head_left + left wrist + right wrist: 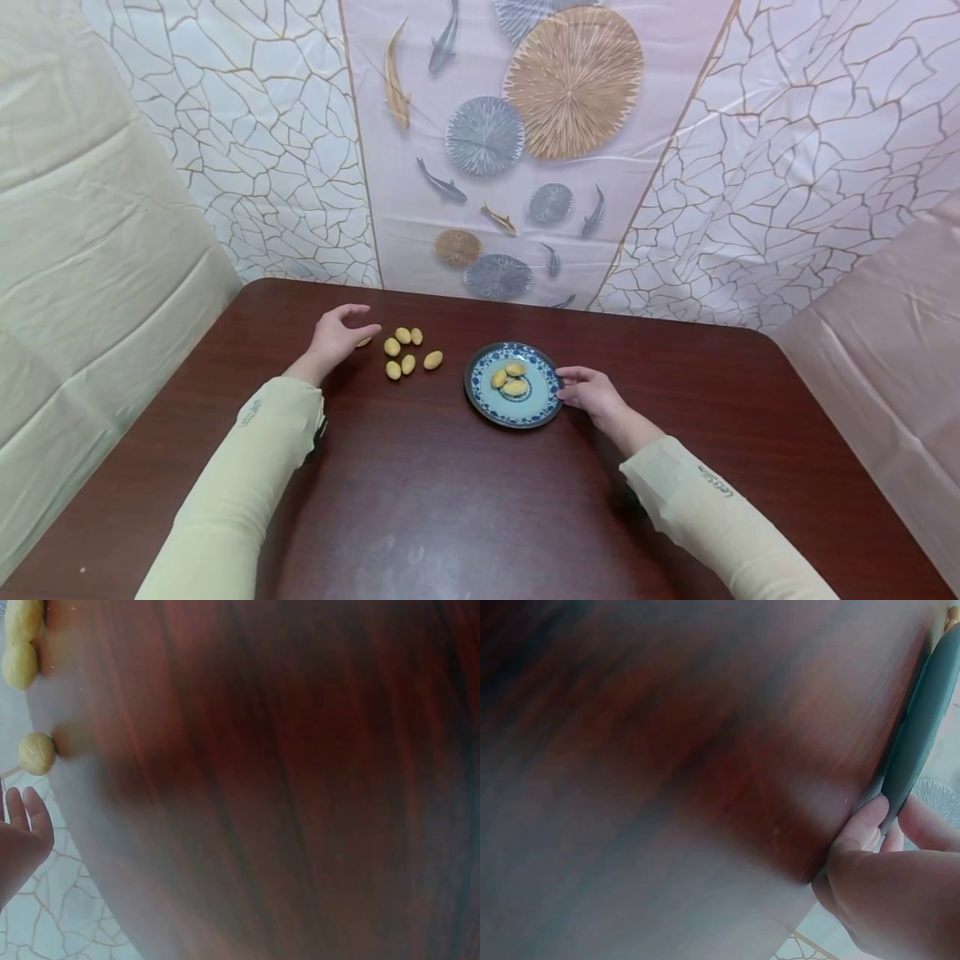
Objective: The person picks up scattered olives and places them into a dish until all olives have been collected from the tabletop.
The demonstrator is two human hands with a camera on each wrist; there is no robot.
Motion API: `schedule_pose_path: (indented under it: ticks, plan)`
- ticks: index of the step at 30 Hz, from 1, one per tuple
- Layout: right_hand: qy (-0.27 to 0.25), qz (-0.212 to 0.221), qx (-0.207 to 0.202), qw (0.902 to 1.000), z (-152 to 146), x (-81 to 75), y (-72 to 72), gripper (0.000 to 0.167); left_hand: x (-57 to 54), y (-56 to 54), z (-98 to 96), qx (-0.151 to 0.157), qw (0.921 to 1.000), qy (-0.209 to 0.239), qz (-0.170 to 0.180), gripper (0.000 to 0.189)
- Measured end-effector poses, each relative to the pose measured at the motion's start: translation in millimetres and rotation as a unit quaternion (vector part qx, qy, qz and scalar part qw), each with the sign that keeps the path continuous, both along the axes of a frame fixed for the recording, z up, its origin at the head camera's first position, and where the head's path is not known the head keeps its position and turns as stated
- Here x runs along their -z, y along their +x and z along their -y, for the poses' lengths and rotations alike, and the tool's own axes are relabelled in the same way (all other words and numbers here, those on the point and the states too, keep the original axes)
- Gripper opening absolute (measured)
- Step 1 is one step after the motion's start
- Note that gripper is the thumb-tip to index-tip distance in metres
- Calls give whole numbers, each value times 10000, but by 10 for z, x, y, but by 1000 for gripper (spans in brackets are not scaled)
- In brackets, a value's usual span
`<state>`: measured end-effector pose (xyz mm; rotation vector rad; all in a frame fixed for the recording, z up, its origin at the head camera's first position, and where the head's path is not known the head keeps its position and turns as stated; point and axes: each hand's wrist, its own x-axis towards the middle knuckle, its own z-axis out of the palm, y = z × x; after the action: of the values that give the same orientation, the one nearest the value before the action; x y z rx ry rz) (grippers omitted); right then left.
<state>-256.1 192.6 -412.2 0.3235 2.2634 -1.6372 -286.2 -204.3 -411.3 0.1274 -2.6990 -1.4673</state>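
Observation:
My left hand (337,336) hovers at the back left of the table, fingers and thumb apart, with nothing held. Its thumb partly hides one small yellow oval lump (364,342) that looks like a little potato. Several more little potatoes (392,347) lie loose just to its right. In the left wrist view a single potato (37,754) shows beyond the fingertips. On the right, a blue-and-white patterned plate (538,404) with a dark rim bears three potatoes (515,388). My right hand (596,397) grips the plate's right edge between thumb and fingers; the plate's side (922,720) shows in the right wrist view.
Everything stands on a dark reddish-brown wooden table (420,483) with rounded far corners. Behind it hangs a patterned cloth (480,200) with fish and round leaf shapes. Pale cloth sides (75,250) close in the left and right.

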Motion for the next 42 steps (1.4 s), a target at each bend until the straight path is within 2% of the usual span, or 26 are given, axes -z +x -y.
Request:
schedule_pose_path:
  ticks: [7, 13, 19, 25, 31, 42]
  plan:
    - [26, -15, -19, 10000, 7, -5, 8, 42, 85, 12, 49, 51, 9998, 29, 178, 53]
    - [49, -12, -60, 10000, 2, -21, 26, 44, 145, 28, 49, 80, 9993, -312, 197, 46]
    - [31, -5, -73, 10000, 3, -27, 28, 44, 149, 26, 52, 7, 9977, -641, 209, 33]
    - [73, -43, -110, 9999, -3, -26, 24, 44, 144, 46, 85, -13, 9979, -607, 213, 34]
    - [38, -51, -100, 9999, -2, -9, 20, 44, 156, 59, 121, -34, 9982, -593, 68, 35]
    - [55, -49, -74, 9999, -3, -2, 5, 44, 81, 38, 141, 68, 9995, -248, -178, 36]
